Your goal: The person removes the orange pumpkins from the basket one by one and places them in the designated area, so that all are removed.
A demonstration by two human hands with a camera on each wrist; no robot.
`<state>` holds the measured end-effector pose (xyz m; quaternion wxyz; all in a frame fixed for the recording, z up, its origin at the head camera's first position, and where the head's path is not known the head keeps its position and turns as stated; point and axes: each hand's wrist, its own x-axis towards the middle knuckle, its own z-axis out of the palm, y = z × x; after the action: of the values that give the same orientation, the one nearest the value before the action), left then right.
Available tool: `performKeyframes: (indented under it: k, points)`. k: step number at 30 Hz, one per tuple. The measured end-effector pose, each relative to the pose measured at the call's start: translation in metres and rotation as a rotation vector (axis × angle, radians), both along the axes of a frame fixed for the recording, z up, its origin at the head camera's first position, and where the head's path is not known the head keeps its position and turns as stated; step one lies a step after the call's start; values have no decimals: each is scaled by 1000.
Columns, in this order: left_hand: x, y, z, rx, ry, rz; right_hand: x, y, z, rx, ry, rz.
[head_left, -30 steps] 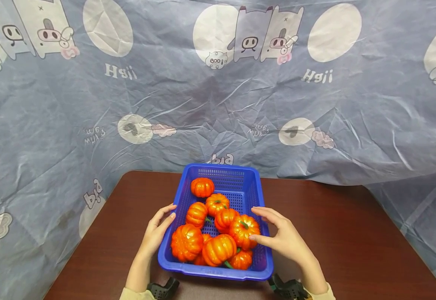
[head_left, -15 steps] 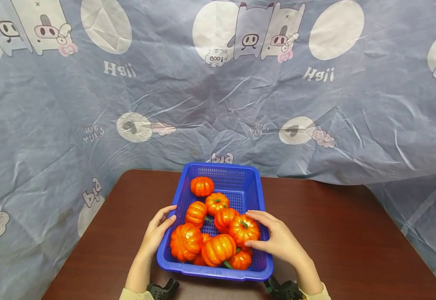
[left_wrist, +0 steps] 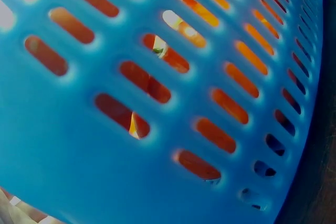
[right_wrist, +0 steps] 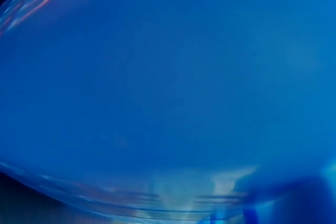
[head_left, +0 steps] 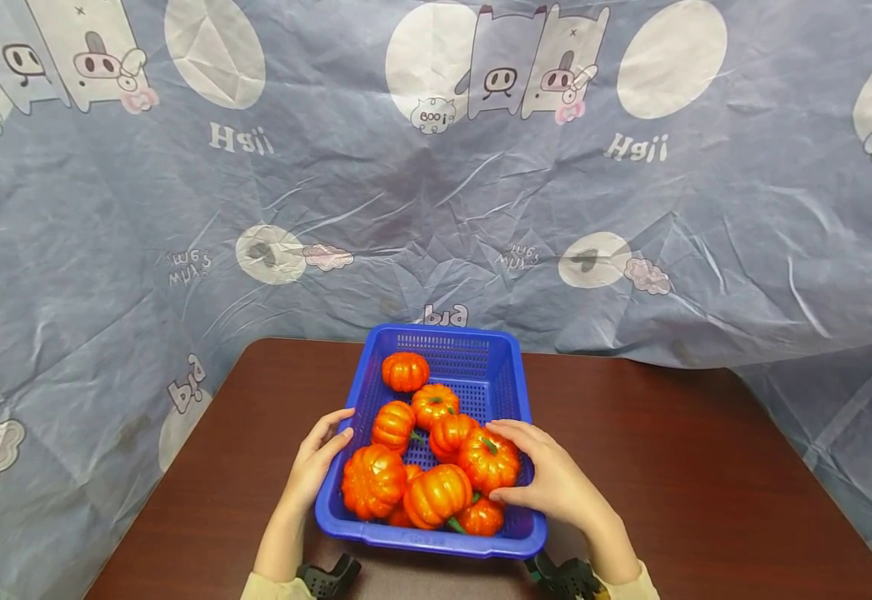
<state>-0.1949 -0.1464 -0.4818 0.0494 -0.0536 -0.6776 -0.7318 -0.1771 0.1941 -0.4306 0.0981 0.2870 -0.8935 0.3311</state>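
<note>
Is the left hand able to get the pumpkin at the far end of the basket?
Probably yes: nothing lies over that pumpkin, and the basket is open on top. The left hand is at the basket's left side, though, so it'd need to go over the edge and forward.

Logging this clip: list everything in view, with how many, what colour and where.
Pumpkins: at least nine, glossy orange, some with green stems, inside the basket; one is mostly hidden under others
Basket: one, blue, perforated, on the table between the hands
Table: one, dark reddish brown, under the basket
Backdrop cloth: grey-blue with pale cartoon prints, behind the table
Wrist devices: two, black, one at each wrist
Sleeves: two, pale yellow, at the bottom edge of the head view
Left hand: one, bare, at the basket's left rim
Right hand: one, bare, fingers and thumb around the rightmost pumpkin
</note>
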Motion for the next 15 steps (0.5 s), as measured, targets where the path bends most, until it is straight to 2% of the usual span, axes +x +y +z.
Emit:
performKeyframes:
  k: [8, 10, 15]
  points:
    - [1, 1, -1, 23, -16, 3, -2, 2, -4, -127, -24, -37]
    - [1, 1, -1, 31, -21, 0, -3, 2, -4, -179, -34, -27]
    - [0, 0, -1, 44, -28, -23, -5, 5, -2, -355, -70, 57]
